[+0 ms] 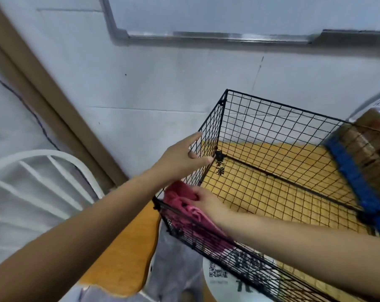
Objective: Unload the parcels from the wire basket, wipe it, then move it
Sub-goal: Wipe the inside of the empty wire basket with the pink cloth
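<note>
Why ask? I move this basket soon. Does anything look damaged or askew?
Nothing stands out: the black wire basket is empty, its mesh looks straight; the right hand holds a pink cloth at its near left corner.

Two bare forearms reach in from the near edge. The left hand (180, 159) is farther away, its fingers nearly straight, touching the left wall of the wire basket (272, 118). The right hand (206, 203), nearer, grips a pink cloth (180, 197) at the basket's near-left corner.
</note>
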